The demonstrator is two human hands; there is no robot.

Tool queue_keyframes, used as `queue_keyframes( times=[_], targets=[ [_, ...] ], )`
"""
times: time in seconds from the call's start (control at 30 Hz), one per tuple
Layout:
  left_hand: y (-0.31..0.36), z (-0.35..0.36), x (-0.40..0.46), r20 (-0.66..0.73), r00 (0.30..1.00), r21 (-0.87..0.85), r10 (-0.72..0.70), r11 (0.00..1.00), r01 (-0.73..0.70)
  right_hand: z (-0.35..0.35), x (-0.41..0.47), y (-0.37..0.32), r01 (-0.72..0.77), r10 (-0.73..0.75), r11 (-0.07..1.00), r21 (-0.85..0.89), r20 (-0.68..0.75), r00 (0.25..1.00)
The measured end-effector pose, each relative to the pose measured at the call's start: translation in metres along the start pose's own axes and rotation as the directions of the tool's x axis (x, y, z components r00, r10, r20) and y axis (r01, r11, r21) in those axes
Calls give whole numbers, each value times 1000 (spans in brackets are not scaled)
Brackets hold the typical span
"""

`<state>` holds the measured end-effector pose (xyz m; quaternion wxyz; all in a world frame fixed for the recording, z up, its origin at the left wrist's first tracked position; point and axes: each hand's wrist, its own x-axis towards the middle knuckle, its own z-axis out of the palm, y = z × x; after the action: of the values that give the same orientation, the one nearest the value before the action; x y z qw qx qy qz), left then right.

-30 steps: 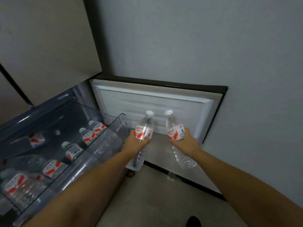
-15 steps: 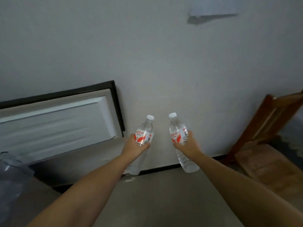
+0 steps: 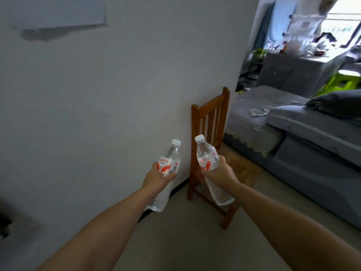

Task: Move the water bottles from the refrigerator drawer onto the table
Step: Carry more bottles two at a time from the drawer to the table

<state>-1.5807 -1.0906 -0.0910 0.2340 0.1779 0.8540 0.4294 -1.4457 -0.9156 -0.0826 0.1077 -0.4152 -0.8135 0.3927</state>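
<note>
I see my left hand [image 3: 156, 178] with its grip wrapped around one water bottle [image 3: 168, 165] and my right hand [image 3: 220, 176] gripping another bottle [image 3: 207, 159], both raised in the air before a wooden chair [image 3: 210, 122] by the wall [image 3: 117, 85], a grey sofa [image 3: 304, 137] beyond.

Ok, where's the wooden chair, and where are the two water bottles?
wooden chair [image 3: 210, 118], head view, on a back slat.
left water bottle [image 3: 169, 163], head view, on its red and white label.
right water bottle [image 3: 207, 160], head view, on its label.
</note>
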Motion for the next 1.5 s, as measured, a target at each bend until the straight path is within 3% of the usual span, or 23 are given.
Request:
queue_keyframes(
  times=[0.2, 0.5, 0.7, 0.93, 1.27, 1.37, 1.5],
  targets=[
    [66, 95, 29, 229, 965, 63, 127, 987, -145, -77, 14, 84, -174, 186, 981, 87, -149, 971],
    [160, 243, 77, 540, 795, 65, 276, 928, -367, -171, 26, 187, -380, 429, 902, 204, -343, 836],
    [250, 337, 108, 720, 612, 58, 327, 851, -523, -238, 46, 230, -408, 554, 831, 379, -493, 671],
    [311, 436, 112, 836, 438, 55, 331, 743, -666, -264, 32, 302, -377, 679, 733, 566, -577, 455],
    [361, 598, -5, 952, 173, -39, 252, 661, -749, -342, -64, 390, -406, 832, 529, 745, -549, 77],
    [375, 654, -55, 965, 104, -73, 241, 626, -776, -377, -100, 431, -455, 822, 506, 733, -570, -2],
    [405, 722, -129, 973, 46, -97, 225, 584, -806, -431, -150, 478, -467, 823, 484, 740, -567, -46]
  ],
)
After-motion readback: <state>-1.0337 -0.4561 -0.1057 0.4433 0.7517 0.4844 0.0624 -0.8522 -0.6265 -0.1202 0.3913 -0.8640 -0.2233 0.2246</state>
